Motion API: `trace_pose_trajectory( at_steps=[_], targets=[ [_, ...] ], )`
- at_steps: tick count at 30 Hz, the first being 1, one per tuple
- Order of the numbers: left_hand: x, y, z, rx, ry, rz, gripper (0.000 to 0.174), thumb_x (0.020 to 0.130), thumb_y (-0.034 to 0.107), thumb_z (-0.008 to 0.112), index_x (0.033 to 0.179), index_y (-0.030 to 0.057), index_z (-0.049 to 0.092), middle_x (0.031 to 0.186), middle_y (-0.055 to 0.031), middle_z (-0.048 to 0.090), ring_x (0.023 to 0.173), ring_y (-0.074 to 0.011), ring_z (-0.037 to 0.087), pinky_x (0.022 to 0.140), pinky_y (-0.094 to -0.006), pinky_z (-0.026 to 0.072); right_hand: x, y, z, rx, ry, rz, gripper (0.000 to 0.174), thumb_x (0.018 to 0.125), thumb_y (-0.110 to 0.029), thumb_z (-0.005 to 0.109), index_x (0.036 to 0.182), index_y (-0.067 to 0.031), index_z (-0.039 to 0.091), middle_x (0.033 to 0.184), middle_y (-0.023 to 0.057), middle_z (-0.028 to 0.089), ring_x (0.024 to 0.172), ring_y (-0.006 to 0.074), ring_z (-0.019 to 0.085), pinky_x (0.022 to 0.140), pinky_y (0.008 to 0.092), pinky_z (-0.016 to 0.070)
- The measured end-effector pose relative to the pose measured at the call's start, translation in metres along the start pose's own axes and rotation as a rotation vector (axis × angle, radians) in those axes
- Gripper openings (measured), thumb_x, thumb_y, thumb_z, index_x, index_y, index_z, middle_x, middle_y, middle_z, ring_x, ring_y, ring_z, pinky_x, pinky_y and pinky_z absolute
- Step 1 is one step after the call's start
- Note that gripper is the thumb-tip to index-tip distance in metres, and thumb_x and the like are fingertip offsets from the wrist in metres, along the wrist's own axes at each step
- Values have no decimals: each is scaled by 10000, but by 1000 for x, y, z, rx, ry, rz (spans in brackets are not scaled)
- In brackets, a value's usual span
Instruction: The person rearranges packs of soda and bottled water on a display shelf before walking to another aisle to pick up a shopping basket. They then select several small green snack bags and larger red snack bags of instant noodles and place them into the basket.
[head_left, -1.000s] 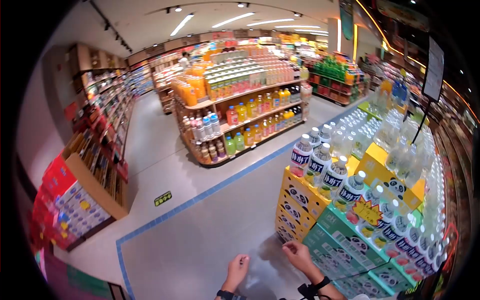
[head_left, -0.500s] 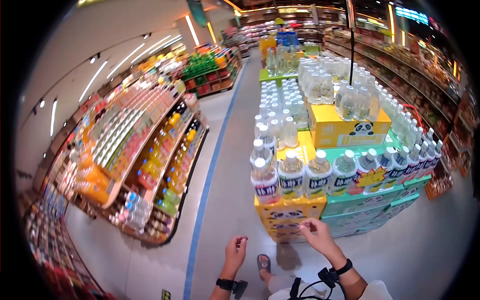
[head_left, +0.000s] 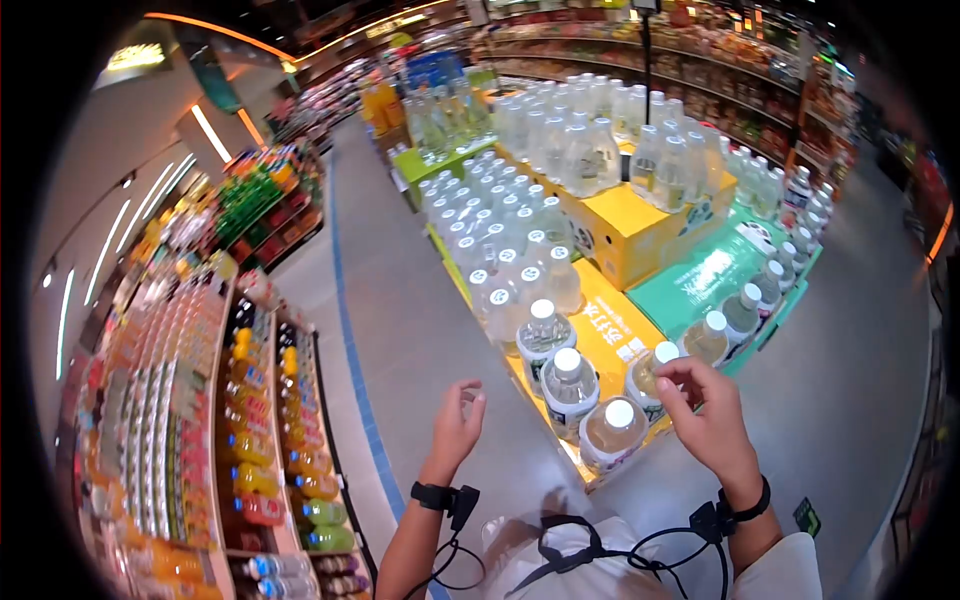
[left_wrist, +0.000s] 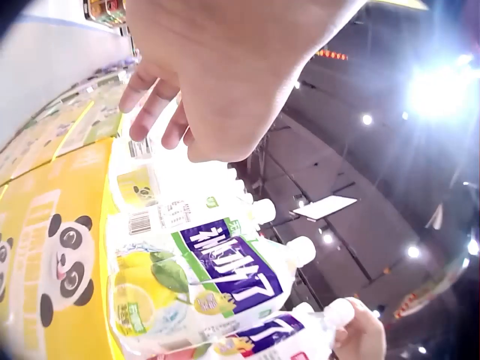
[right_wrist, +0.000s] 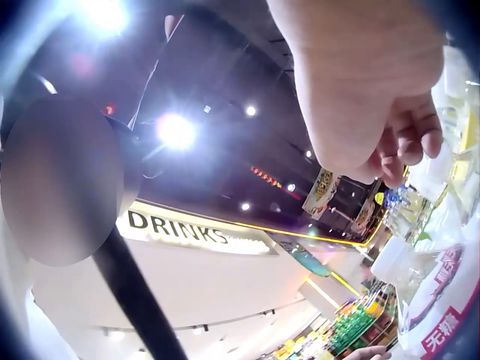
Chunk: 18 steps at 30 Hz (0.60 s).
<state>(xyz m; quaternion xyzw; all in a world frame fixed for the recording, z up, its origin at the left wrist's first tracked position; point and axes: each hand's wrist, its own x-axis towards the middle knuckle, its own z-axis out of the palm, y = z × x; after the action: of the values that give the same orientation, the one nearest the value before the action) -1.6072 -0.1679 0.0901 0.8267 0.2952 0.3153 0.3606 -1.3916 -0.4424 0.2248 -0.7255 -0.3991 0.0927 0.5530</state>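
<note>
My right hand (head_left: 706, 415) hovers at the corner of a bottle display, fingers loosely bent beside a white-capped drink bottle (head_left: 645, 378). In the right wrist view those fingers (right_wrist: 409, 146) hold nothing. Just in front stands another drink bottle (head_left: 612, 432), upright on the yellow panda carton (head_left: 612, 318). My left hand (head_left: 457, 425) is in the air left of the display, its fingers relaxed and holding nothing. Seen from the left wrist, a bottle with a lemon label (left_wrist: 206, 274) stands beside a panda-printed carton (left_wrist: 67, 262).
Rows of clear bottles (head_left: 490, 225) cover the display's left side, and a raised yellow box (head_left: 635, 225) carries more. Green cartons (head_left: 705, 275) form its right side. A shelf of juices (head_left: 255, 440) stands across the aisle, which has a blue floor line (head_left: 350, 345).
The view has swung right and come closer to the bottle display. My right hand now overlaps the corner bottles, having been in front of the cartons. The left hand stays without anything in it.
</note>
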Motion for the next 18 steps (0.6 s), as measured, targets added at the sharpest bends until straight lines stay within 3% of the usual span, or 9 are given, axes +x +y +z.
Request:
trace_pose_trajectory(
  at_steps=[2,5,8,9,12,14,17,18],
  targets=[
    [38,-13,-2,21,-84,81,267,913,107,631,1158,12,583,1121,-164,636,982,-267,626,853,-356,507,3,-27,14,-107,39,31,145,894,-81,674,999,8,627,823,78,644,677,125,595,604,248,471],
    [87,-26,-9,0,-133,354,300,878,90,655,1156,8,578,1151,-183,614,1047,-308,604,904,-383,491,11,-59,41,-298,37,25,213,887,-137,681,1029,7,615,944,138,656,776,228,640,689,313,514],
    [125,-38,-18,-71,-267,557,315,855,76,671,1146,2,575,1148,-191,614,1060,-356,594,933,-412,481,38,-96,75,-471,-69,95,263,898,-205,666,1043,8,612,987,165,658,852,305,650,756,386,524],
    [134,-41,-22,-64,-310,618,316,854,72,674,1145,4,573,1152,-189,611,1073,-359,591,937,-411,478,48,-90,90,-534,-63,14,314,917,-265,635,1054,17,613,1000,182,662,882,340,658,788,429,522],
    [157,-49,-29,-111,-394,757,318,849,66,679,1141,3,568,1162,-191,606,1101,-375,579,950,-419,469,91,-81,132,-882,-72,78,394,918,-365,638,1086,-9,620,984,184,670,880,345,666,778,417,529],
    [167,-62,-26,-200,-454,797,321,844,71,677,1137,-4,568,1163,-203,607,1105,-397,567,960,-440,463,123,-84,160,-965,-129,354,482,903,-442,634,1050,16,652,976,225,687,903,388,666,767,454,532],
    [171,-60,-31,-269,-557,788,344,858,78,672,1168,2,544,1187,-192,587,1128,-383,558,972,-418,451,148,-82,184,-1085,-203,589,541,871,-492,656,939,43,694,915,254,696,868,401,677,740,474,538],
    [173,-61,-32,-260,-562,815,347,861,84,670,1172,1,541,1188,-193,585,1128,-383,556,973,-421,450,149,-74,189,-1100,-142,571,547,861,-499,664,900,46,700,891,255,695,849,404,678,734,476,540]
  ],
)
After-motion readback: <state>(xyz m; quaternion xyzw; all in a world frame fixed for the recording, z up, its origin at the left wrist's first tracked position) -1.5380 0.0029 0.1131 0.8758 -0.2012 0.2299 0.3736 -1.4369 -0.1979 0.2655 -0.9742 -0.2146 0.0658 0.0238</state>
